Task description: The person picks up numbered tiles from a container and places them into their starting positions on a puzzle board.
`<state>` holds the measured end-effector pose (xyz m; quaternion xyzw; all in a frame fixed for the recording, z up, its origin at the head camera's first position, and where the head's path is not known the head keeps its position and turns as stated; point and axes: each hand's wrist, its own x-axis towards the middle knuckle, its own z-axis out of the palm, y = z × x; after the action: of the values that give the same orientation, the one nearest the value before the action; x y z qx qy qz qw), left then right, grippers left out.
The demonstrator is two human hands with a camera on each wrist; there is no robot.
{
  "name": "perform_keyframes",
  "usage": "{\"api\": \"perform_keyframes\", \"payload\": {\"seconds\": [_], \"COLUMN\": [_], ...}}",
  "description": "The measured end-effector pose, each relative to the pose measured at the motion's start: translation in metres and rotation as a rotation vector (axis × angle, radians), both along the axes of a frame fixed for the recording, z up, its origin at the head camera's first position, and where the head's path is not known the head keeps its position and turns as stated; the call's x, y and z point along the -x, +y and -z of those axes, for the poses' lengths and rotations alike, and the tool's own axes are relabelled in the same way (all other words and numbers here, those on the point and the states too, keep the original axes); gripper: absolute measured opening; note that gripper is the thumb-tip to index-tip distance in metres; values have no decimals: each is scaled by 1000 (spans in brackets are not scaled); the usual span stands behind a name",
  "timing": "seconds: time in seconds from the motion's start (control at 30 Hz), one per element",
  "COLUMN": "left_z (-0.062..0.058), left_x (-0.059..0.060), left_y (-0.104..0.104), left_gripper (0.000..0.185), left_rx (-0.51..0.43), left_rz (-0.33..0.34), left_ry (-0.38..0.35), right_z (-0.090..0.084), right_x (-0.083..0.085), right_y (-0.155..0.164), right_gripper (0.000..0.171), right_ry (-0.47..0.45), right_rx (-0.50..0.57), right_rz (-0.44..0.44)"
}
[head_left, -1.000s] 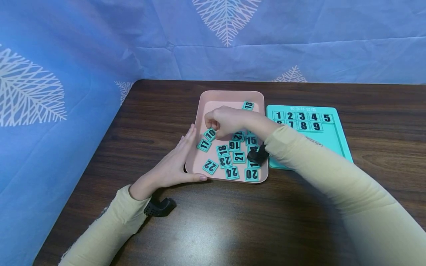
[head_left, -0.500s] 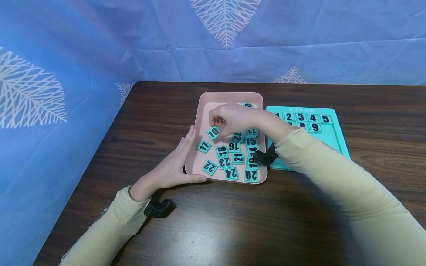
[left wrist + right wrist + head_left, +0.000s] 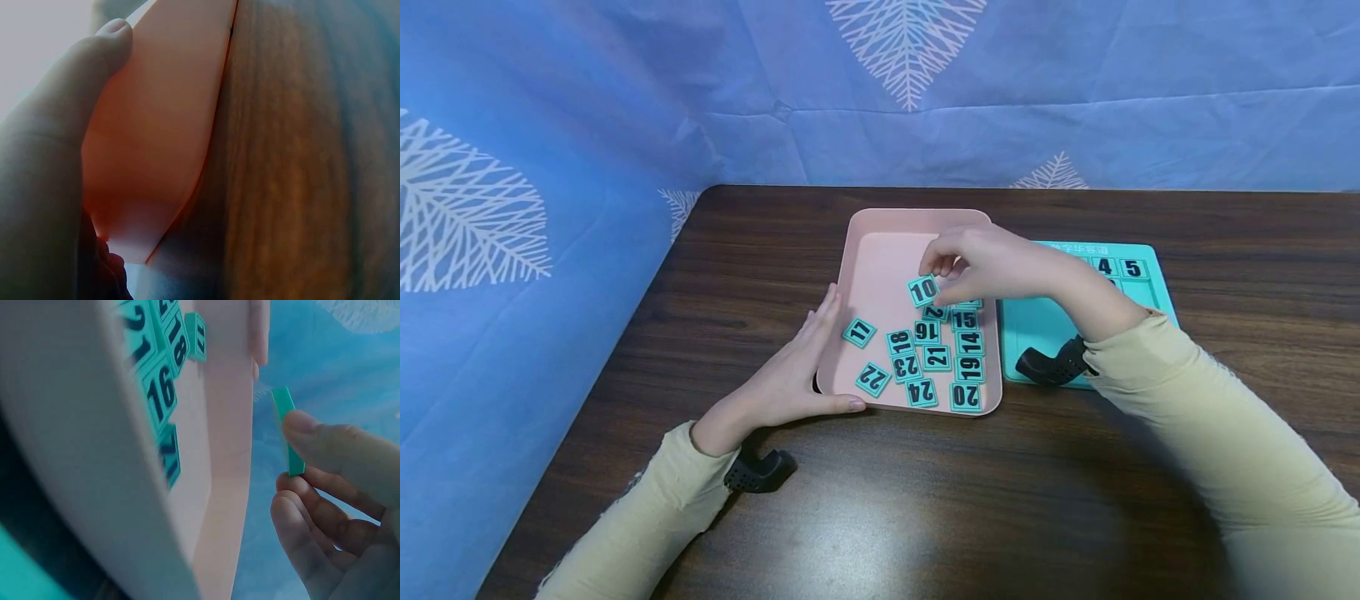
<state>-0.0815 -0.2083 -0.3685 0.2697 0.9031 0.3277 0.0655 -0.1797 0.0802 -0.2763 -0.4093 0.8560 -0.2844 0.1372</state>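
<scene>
The right hand pinched the number 10 tile in its fingers, lifted above the pink tray. The left hand lay flat with straight fingers against the tray's left side on the surface.

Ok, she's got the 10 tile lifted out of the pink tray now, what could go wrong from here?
The right hand pinches the 10 tile only at its edge, above the pink tray; it could slip and fall among the loose tiles such as the 16 tile.

The right forearm covers much of the teal board, so the sleeve might nudge tiles already seated, such as the 5 tile.

The left hand only rests against the tray's wall, so a bump could still slide the tray.
</scene>
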Motion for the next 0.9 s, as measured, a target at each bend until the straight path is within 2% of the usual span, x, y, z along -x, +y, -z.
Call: {"api": "perform_keyframes", "payload": {"seconds": [0.23, 0.53, 0.8, 0.9], "left_z": [2, 0, 0, 0], "left_x": [1, 1, 1, 1], "left_y": [0, 0, 0, 0], "left_gripper": [123, 123, 122, 122], "left_rx": [3, 1, -6, -4], "left_rz": [0, 3, 7, 4], "left_ry": [3, 8, 5, 1], "right_z": [-1, -4, 2, 6], "right_x": [-9, -16, -17, -17], "right_y": [32, 78, 134, 153], "right_gripper": [27, 33, 37, 39], "right_ry": [78, 156, 184, 166], "right_rx": [-2, -64, -149, -171], "right_rz": [86, 236, 383, 439]}}
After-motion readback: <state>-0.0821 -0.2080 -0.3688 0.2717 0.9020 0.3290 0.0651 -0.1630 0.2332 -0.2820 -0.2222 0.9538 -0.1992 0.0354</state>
